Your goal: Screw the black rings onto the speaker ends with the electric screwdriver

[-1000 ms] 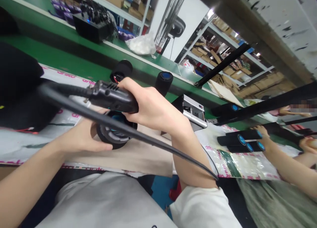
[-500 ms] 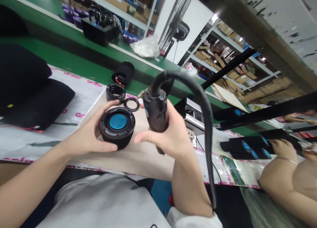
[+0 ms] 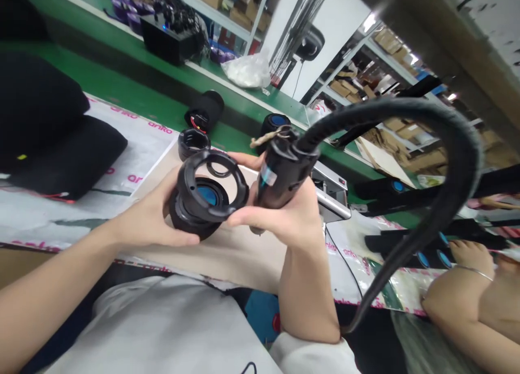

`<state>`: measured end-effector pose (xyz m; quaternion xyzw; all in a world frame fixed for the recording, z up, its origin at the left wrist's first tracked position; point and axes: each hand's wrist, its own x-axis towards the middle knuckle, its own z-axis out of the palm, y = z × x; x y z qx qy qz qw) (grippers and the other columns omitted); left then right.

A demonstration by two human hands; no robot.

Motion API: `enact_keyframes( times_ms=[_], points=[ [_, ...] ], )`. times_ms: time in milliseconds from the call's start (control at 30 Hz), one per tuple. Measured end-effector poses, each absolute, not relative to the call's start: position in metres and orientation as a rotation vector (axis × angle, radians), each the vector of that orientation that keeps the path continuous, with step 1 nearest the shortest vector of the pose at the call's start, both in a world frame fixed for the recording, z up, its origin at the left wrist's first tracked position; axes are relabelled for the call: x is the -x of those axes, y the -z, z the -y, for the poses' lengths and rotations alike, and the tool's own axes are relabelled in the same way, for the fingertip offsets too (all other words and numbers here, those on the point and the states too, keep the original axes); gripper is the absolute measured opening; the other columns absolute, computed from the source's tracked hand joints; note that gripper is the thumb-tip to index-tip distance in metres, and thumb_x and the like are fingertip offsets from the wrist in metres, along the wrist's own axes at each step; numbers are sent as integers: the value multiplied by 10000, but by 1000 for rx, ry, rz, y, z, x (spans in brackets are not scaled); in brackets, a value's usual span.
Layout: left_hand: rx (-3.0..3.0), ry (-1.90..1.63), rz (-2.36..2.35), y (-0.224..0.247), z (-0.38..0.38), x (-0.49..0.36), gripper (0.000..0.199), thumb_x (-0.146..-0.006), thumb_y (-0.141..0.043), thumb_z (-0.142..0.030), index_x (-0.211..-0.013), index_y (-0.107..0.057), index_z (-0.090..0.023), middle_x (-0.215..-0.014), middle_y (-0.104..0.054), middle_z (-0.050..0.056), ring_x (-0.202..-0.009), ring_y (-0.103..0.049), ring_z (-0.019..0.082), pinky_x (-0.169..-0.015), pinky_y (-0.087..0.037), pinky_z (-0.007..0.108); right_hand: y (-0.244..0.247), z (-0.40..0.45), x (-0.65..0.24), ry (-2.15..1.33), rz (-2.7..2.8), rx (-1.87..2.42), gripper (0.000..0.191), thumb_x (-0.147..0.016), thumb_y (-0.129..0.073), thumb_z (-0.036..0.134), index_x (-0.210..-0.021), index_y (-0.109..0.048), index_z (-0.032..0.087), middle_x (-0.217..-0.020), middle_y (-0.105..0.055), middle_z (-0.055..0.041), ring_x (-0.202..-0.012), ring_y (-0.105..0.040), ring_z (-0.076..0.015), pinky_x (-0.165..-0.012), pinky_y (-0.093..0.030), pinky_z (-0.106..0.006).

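My left hand [image 3: 152, 217] is wrapped round the side of a round black speaker [image 3: 208, 194] with a blue centre, on the beige board [image 3: 252, 260]. Above the speaker, a black ring [image 3: 242, 185] hangs tilted, lifted clear of its face. The thumb and a finger of my right hand [image 3: 290, 222] pinch the ring's right side. That same hand also grips a black power screwdriver [image 3: 280, 176] with a thick curved cable; its tip points down. Behind the speaker lie a thin black ring [image 3: 219, 173], partly seen through the lifted one, and a deeper black collar [image 3: 194, 142].
Black fabric-covered pieces [image 3: 65, 152] lie at the left. Black cylinders [image 3: 209, 107] stand on the green bench behind. A metal device [image 3: 331, 192] sits to the right. Farther right, a co-worker's hand [image 3: 471, 255] is beside several blue-ended cylinders [image 3: 422, 259].
The black ring has come up off the speaker's face, now pinched by my right hand. The screwdriver has tilted, and its cable has swung out to the right.
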<state>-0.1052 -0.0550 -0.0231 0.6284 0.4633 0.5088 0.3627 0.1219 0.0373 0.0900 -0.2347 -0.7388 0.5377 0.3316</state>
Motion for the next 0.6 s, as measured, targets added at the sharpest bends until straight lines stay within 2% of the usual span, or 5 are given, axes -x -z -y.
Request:
enact_keyframes(
  times_ms=[200, 267, 367, 467, 600],
  points=[
    [-1741, -1358, -1051, 24, 48, 108, 1205, -735, -1015, -310, -1713, -311, -296, -1696, -497, 146, -1526, -562, 383, -1231, -534, 533, -78, -54, -125, -1420, 2205, 462, 721, -734, -1047, 450, -1315, -657, 277, -1395, -696, -37, -1365, -660, -293, -1213, -583, -458],
    [-1772, -1360, -1009, 24, 47, 108, 1206, -739, -1017, -313, -1712, -304, -306, -1721, -463, 145, -1545, -543, 389, -1237, -529, 532, -70, -55, -124, -1376, 2264, 507, 705, -738, -1043, 462, -1295, -655, 269, -1368, -707, -40, -1331, -679, -297, -1156, -618, -447],
    [-1709, -1326, -1002, 24, 47, 109, 1187, -759, -1003, -334, -1714, -300, -296, -1770, -387, 149, -1573, -506, 401, -1249, -515, 533, -66, -56, -123, -1300, 2285, 553, 646, -748, -1039, 433, -1257, -677, 270, -1285, -731, -12, -1241, -713, -265, -1027, -659, -367],
    [-1657, -1287, -1008, 24, 48, 109, 1195, -755, -1007, -334, -1714, -296, -284, -1774, -384, 148, -1566, -517, 399, -1249, -517, 535, -66, -57, -124, -1358, 2281, 553, 666, -750, -1039, 419, -1282, -663, 284, -1259, -740, 3, -1158, -736, -238, -932, -666, -317],
    [-1611, -1270, -984, 22, 48, 110, 1213, -755, -1014, -364, -1718, -283, -270, -1765, -405, 155, -1585, -491, 403, -1267, -493, 553, -66, -59, -127, -1363, 2283, 587, 695, -719, -1050, 462, -1258, -656, 270, -1220, -744, -15, -1107, -742, -262, -949, -668, -375]
  ],
)
